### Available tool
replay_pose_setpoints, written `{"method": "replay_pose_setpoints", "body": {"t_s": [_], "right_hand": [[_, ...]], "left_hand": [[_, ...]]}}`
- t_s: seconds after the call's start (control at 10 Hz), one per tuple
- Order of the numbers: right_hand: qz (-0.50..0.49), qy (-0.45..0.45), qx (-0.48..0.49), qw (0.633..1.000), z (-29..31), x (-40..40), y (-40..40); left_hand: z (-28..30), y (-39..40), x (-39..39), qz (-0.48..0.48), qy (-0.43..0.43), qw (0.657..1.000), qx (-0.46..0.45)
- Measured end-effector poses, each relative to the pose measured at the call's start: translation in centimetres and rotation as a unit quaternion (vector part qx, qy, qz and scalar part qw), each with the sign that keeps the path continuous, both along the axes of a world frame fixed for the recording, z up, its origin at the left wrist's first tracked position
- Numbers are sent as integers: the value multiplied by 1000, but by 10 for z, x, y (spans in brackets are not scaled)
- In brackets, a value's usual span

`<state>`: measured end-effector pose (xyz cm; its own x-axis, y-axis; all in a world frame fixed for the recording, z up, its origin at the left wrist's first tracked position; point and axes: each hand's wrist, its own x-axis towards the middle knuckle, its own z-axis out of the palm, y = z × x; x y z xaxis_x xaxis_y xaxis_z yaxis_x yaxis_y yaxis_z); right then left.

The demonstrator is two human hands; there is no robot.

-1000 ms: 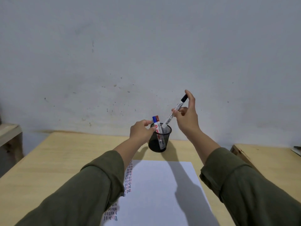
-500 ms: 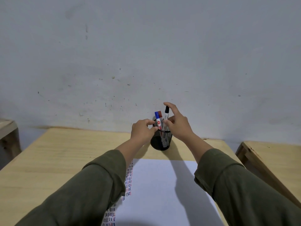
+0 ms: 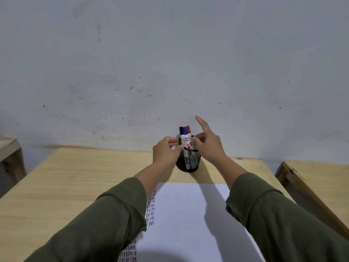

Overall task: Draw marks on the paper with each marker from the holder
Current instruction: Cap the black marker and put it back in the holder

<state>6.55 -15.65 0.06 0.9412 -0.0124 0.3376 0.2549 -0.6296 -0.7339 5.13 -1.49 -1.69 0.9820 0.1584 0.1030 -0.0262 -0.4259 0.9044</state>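
Note:
A black mesh holder [image 3: 188, 163] stands on the wooden table near the wall. Three markers stand upright in it, with a black cap [image 3: 181, 130], a blue cap [image 3: 184, 130] and a red cap [image 3: 187, 128]. My left hand [image 3: 166, 151] pinches the holder's rim on its left side. On the right, my right hand [image 3: 208, 145] hovers with its forefinger raised and its fingers spread; the thumb tip is close to the marker barrels, and I see nothing held in it. The white paper [image 3: 188, 214] lies in front of the holder, with rows of short coloured marks [image 3: 151, 208] down its left edge.
The wooden table [image 3: 75, 176] ends at a grey wall just behind the holder. A second wooden table [image 3: 317, 178] stands to the right across a narrow gap, and part of another piece of wooden furniture [image 3: 9, 148] shows at the far left. My sleeves cover the paper's lower corners.
My right hand lowered the black-capped marker into the holder beside the other two and let go of it, then lifted its forefinger. My left hand stayed on the holder.

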Motion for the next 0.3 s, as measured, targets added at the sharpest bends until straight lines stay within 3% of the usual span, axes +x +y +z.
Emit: {"method": "replay_pose_setpoints", "body": {"t_s": [0.1,0.3], "right_hand": [[-34,-23,55,998,7,-20,5],[-28,-40,242,969,21,-114,20]], "left_hand": [[5,2,-12,1,3,999,-32],[20,1,-82,26,-43,981,-189]]}}
